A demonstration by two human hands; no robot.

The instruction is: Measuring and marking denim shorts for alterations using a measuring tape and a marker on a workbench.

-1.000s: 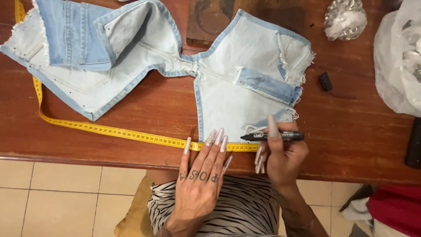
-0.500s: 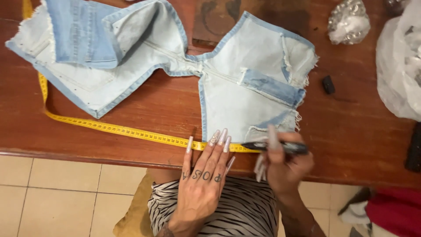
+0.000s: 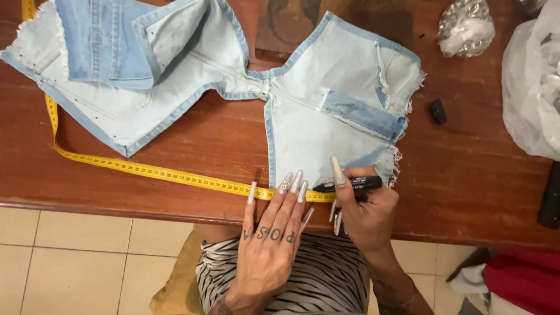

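Observation:
A cut-up piece of light blue denim lies spread on the brown wooden table. A yellow measuring tape runs along the table's near edge and under the denim's lower hem. My left hand, with long nails, lies flat with its fingertips pressing the tape at the hem. My right hand grips a black marker lying sideways, its tip at the tape beside my left fingertips.
A small black marker cap lies right of the denim. A clear bag of beads sits at the back, a white plastic bag at the right edge, a dark object below it. Tiled floor lies below the table.
The marker has shifted slightly left along the tape toward my left fingertips. My left hand has stayed pressed on the tape.

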